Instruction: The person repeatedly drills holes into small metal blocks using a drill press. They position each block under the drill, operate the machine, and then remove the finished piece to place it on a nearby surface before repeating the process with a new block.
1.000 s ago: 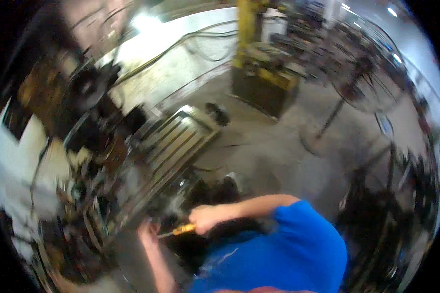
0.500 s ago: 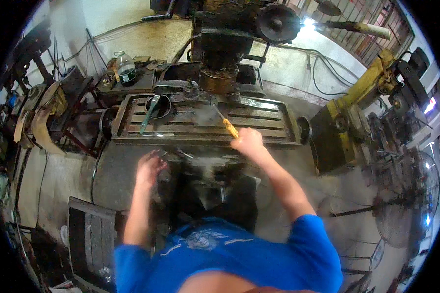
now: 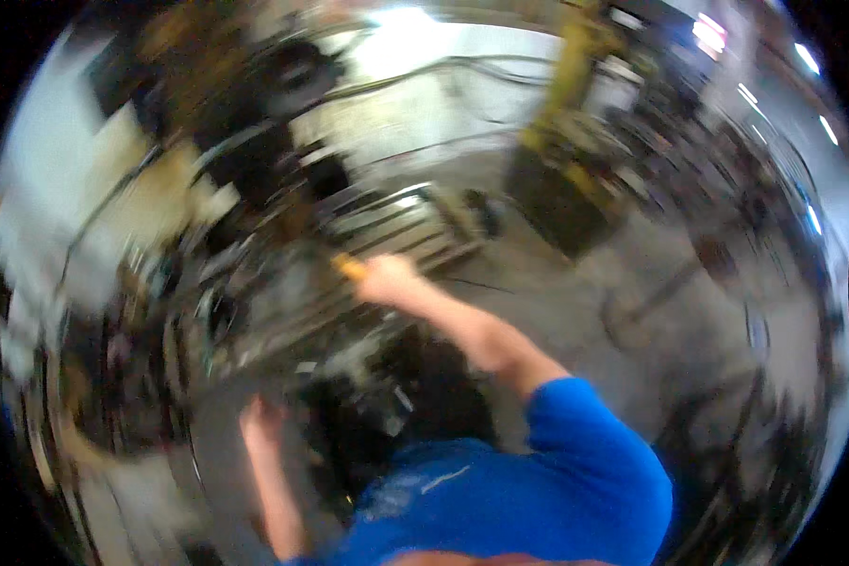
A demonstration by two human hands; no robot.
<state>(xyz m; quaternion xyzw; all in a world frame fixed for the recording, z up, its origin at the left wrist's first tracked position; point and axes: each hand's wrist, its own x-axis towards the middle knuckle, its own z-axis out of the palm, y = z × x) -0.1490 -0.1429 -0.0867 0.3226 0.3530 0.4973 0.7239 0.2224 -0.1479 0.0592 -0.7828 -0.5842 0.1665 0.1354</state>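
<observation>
My right hand [image 3: 387, 280] is closed round the yellow handle of a screwdriver [image 3: 351, 267], held over the slotted table [image 3: 420, 236] of a milling machine. Blur hides the tool's shaft and tip. Below the table's front edge, to the left, is my left hand [image 3: 262, 415]. Its fingers are smeared by motion, so I cannot make out whether they hold anything.
The dark machine head [image 3: 245, 141] rises behind the table, with a round black wheel [image 3: 297, 77] at its top. A yellow-and-dark machine [image 3: 566, 179] stands at the back right. Cables [image 3: 443, 68] hang along the pale wall.
The view has swung right and tilted, so the machine now sits farther left and slanted. The screwdriver stays in my right hand. My left hand appears lower in the picture.
</observation>
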